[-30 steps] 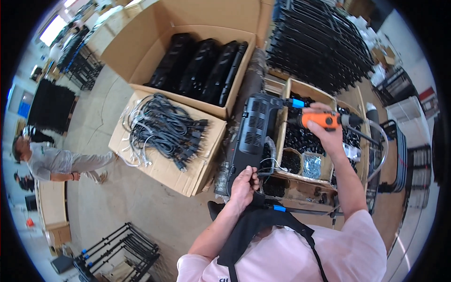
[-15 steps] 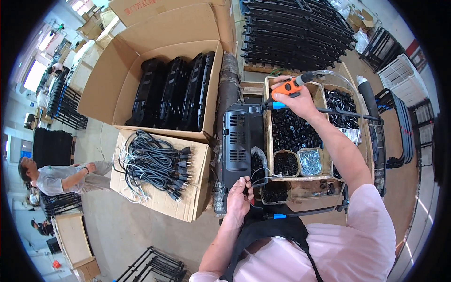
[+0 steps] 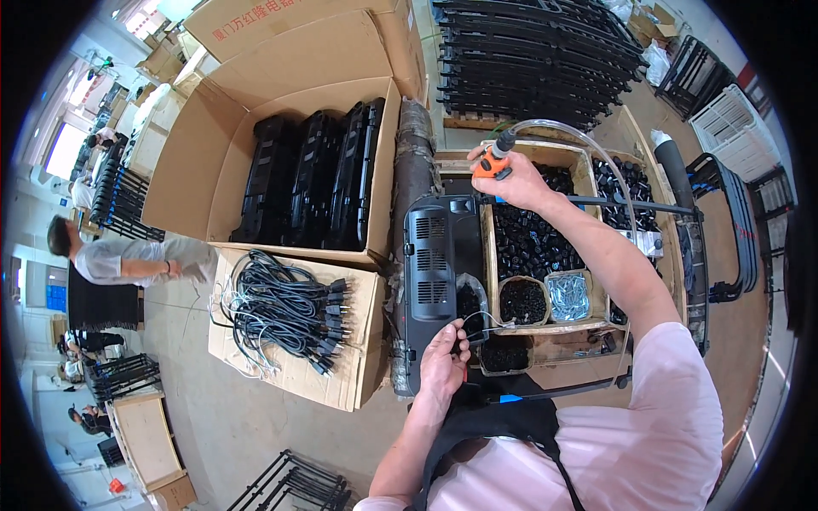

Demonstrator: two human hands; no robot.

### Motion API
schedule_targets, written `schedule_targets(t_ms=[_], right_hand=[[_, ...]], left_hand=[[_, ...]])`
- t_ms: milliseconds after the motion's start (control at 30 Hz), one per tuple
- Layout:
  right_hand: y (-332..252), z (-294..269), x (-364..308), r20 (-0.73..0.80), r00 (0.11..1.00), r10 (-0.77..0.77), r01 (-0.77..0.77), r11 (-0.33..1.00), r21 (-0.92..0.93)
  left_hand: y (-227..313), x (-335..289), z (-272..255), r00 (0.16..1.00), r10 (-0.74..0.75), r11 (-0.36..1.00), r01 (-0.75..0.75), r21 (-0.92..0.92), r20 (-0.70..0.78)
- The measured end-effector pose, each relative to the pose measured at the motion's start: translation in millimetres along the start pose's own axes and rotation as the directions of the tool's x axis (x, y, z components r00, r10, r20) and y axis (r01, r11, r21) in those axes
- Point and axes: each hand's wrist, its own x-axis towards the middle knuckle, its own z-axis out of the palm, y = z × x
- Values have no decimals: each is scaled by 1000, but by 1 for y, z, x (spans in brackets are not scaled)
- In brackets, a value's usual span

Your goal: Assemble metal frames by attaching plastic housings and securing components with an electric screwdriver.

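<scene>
My right hand is wrapped round an orange and black electric screwdriver above the far end of a black slotted plastic housing. A clear hose arcs from the screwdriver's top back over my forearm. The screwdriver's tip is hidden behind its body and my hand. My left hand is closed at the near right part of the housing, thumb and fingers pinched together. Thin grey wires run beside those fingers; what they pinch is too small to make out.
Right of the housing, a wooden parts box holds black knobs, small black parts and silver screws in a tray. To the left, coiled power cords lie on cardboard, behind which an open carton holds black housings. A person is at far left.
My right hand has moved left with the screwdriver, which now stands more upright. My left hand has shifted slightly right and nearer. The person at far left has changed posture.
</scene>
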Motion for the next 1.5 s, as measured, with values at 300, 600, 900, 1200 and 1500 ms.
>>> schedule_targets(t_ms=[300,600,900,1200,1500], right_hand=[[0,-3,8,69,997,19,-10,991,-130],[3,-9,15,132,991,-11,33,984,-174],[4,-14,14,152,986,-70,78,996,-48],[27,-25,9,200,979,-34,3,988,156],[25,-37,18,165,973,160,-202,938,282]], left_hand=[[-8,20,35,999,-4,1000,3,15,37],[15,57,78,998,41,995,-36,96,-46],[27,154,132,999,36,990,-30,137,-39],[14,201,137,997,33,995,-26,92,-72],[15,219,151,959,254,917,-197,346,-127]])
